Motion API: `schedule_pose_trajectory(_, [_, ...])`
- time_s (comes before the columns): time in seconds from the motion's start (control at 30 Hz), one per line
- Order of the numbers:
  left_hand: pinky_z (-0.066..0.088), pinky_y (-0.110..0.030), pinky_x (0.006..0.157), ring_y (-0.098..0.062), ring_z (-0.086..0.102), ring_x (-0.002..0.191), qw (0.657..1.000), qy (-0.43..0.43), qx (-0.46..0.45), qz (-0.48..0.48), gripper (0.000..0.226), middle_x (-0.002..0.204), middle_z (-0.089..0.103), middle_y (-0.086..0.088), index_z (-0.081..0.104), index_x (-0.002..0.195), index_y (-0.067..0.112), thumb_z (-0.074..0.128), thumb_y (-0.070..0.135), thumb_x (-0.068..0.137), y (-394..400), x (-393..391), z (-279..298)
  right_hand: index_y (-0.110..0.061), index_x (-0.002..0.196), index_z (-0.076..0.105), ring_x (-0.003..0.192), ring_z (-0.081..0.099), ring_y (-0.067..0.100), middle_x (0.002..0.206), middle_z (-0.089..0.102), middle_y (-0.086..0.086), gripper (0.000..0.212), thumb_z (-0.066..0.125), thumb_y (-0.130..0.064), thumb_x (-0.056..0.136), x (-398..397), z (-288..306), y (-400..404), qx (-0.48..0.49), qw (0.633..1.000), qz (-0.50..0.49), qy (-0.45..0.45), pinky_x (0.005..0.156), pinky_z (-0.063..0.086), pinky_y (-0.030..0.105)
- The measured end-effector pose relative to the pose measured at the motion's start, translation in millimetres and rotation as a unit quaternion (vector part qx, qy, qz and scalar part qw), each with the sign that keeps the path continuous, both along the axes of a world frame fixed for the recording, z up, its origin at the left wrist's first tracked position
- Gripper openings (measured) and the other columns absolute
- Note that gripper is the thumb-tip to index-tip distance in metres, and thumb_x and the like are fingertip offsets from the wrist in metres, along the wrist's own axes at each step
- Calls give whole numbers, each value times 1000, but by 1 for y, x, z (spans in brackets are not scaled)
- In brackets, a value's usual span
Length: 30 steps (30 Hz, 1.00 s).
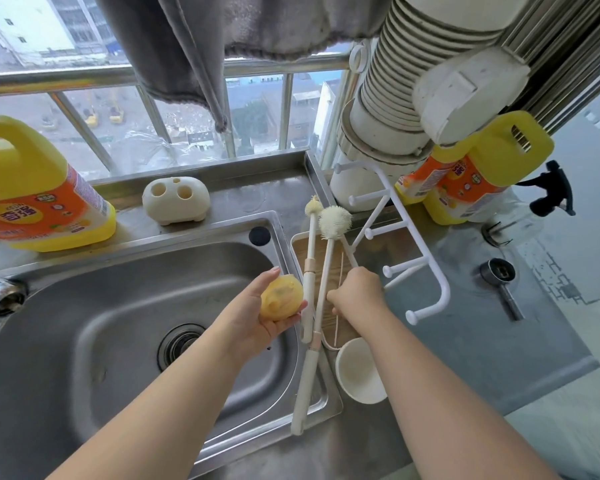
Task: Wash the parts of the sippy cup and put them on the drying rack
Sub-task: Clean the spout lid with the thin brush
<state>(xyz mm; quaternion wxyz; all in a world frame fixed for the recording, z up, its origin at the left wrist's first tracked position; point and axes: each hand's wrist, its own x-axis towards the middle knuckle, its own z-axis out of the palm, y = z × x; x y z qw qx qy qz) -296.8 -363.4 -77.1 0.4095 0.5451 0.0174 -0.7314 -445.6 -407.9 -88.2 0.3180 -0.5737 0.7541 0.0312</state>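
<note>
the left hand [257, 306] cups a round, translucent yellow sippy cup part [280, 302] in its palm, fingers curled loosely round it, over the right side of the stainless steel sink [84, 323]. just right of it, the right hand [357, 294] is curled with fingertips down among two long white bottle brushes [321, 271] that lean across the sink's edge; whether it pinches a handle or the thin loop beneath cannot be told. nearer than that hand, a small white round cup [359, 370] stands on the table [465, 341].

the yellow part rests only on curved fingers, so a wet tilt of the palm would likely drop it into the basin. tugging one brush could drag its crossed neighbour off the rim.

beyond the right hand, the white pegged drying rack [413, 237] holds no parts yet; reaching across might knock the brushes. farther off stand a white holed brush holder [175, 199] and yellow detergent jugs [32, 188].
</note>
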Motion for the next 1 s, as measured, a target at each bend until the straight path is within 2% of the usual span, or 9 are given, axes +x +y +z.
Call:
schedule_pose_trajectory(0.07, [51, -41, 86, -32, 68, 81, 1000, -3, -2, -5, 49, 106, 65, -21, 55, 126, 2, 62, 31, 87, -2, 0, -1, -6, 87, 55, 72, 65, 16, 87, 66, 10, 13, 59, -17, 89, -3, 0, -1, -18, 999, -14, -22, 46, 37, 16])
schedule_pose_trajectory(0.13, [50, -42, 88, -32, 67, 82, 1000, -7, -3, -10, 49, 106, 65, -21, 55, 126, 2, 63, 31, 87, -3, 0, -2, -4, 87, 61, 69, 65, 15, 84, 67, 10, 14, 60, -18, 88, -5, 4, 2, -35, 999, -12, -40, 45, 34, 16])
schedule_pose_trajectory(0.23, [50, -43, 91, -33, 67, 83, 1000, -11, -4, -11, 48, 104, 65, -21, 56, 124, 1, 64, 30, 87, -3, 0, -2, -10, 84, 63, 71, 65, 15, 81, 66, 7, 10, 61, -19, 88, -9, 9, 9, -63, 996, 10, -69, 49, 38, 15])
schedule_pose_trajectory(0.43, [55, -40, 78, -31, 69, 75, 1000, -12, -9, -7, 51, 106, 67, -21, 56, 126, 1, 64, 31, 86, -3, 6, 0, -15, 85, 62, 76, 60, 14, 83, 64, 4, 6, 61, -21, 86, -14, 24, 16, -103, 988, 67, -96, 60, 46, 18])
schedule_pose_trajectory(0.57, [52, -43, 87, -33, 67, 78, 999, -17, -24, -14, 48, 102, 66, -21, 56, 124, -1, 62, 31, 89, -1, 6, 4, -15, 86, 58, 74, 61, 16, 81, 64, 2, 5, 61, -19, 86, -10, 35, 18, -136, 977, 109, -120, 65, 52, 25])
schedule_pose_trajectory(0.63, [49, -45, 93, -33, 66, 82, 999, -13, -32, -12, 47, 102, 65, -22, 55, 124, -1, 59, 31, 90, 1, 9, 5, -17, 85, 56, 71, 59, 12, 76, 62, -2, 6, 61, -17, 87, -5, 39, 22, -158, 970, 121, -136, 64, 50, 20])
schedule_pose_trajectory(0.73, [53, -43, 84, -34, 65, 85, 999, 9, -44, -1, 44, 104, 63, -22, 54, 125, -2, 50, 29, 93, 6, 18, 10, -21, 83, 54, 63, 51, 5, 70, 55, -11, 9, 60, -16, 87, 3, 42, 29, -194, 958, 132, -164, 57, 37, 9])
schedule_pose_trajectory(0.9, [55, -40, 79, -36, 65, 86, 992, 26, -113, 46, 26, 108, 63, -22, 58, 114, 7, 47, 21, 95, 17, 49, 27, -25, 91, 53, 80, 55, 15, 88, 57, -1, 6, 53, -20, 94, 20, 55, 46, -188, 951, 190, -154, 73, 46, 27])
schedule_pose_trajectory(1.0, [55, -41, 81, -34, 68, 87, 983, 2, -164, 88, 41, 115, 63, -17, 52, 124, 22, 60, 24, 84, 27, 72, 42, -28, 89, 44, 82, 56, 20, 84, 59, -2, 11, 46, -21, 97, 33, 73, 60, -171, 947, 234, -139, 77, 49, 37])
